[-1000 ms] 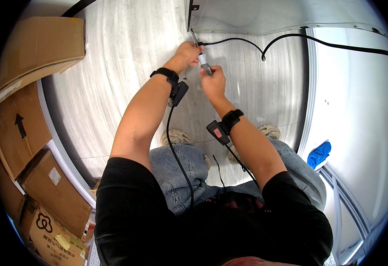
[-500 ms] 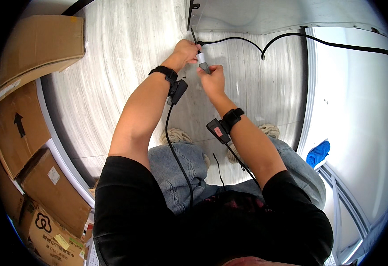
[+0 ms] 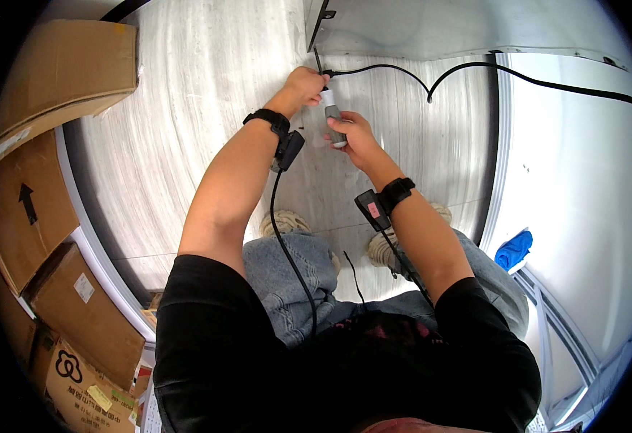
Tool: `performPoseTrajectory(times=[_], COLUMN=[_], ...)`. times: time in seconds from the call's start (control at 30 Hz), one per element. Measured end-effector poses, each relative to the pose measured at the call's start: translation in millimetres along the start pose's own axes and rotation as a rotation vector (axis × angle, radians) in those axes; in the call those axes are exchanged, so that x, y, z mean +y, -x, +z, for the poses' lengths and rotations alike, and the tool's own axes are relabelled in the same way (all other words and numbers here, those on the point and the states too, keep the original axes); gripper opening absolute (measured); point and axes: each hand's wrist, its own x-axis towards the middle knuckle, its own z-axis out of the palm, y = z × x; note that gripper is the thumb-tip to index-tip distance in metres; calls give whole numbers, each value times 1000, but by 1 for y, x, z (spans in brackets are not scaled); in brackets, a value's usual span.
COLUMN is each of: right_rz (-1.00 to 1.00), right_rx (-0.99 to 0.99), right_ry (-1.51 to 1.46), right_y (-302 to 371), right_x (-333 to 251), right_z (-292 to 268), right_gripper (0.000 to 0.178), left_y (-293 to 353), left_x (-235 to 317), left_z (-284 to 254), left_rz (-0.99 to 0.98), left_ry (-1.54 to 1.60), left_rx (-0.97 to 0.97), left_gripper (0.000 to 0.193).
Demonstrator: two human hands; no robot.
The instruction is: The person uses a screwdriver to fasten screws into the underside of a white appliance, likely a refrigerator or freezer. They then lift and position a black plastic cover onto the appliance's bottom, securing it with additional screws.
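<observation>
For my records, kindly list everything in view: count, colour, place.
Slim screwdriver-like tool: 1, grey and white, top centre
Long bent cable: 1, black, top right
Flat metal panel: 1, grey, top right
Cardboard boxes: at least 4, brown, left
Smooth flat board: 1, white, right
Crumpled cloth: 1, blue, right
Barred metal frame: 1, silvery, lower right
Streaked floor: 1, pale grey, centre
Thin cord: 1, black, between knees
Chunky shoes: 2, beige, centre
Denim trousers: 1, blue, lower centre
Shirt: 1, black, bottom
Corded strapped modules: 2, black, wrists
Left hand: 1, bare, at tool's front
Right hand: 1, bare, around tool
</observation>
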Motion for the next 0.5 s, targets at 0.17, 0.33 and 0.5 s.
performPoseTrajectory(times=[0.17, 0.33, 0.5], right_rz=[-17, 57, 81], right_rx=[12, -11, -10], right_ry=[18, -82, -127], right_y=[-8, -1, 3], right_x=[6, 2, -4], right_z=[-2, 1, 4], right_gripper=[37, 28, 27], left_y=[-1, -3, -3], left_x=[-3, -4, -3], left_z=[0, -3, -1], left_rz=[15, 53, 39], left_ry=[137, 206, 205], left_rx=[-45, -111, -91], left_gripper=[23, 21, 20])
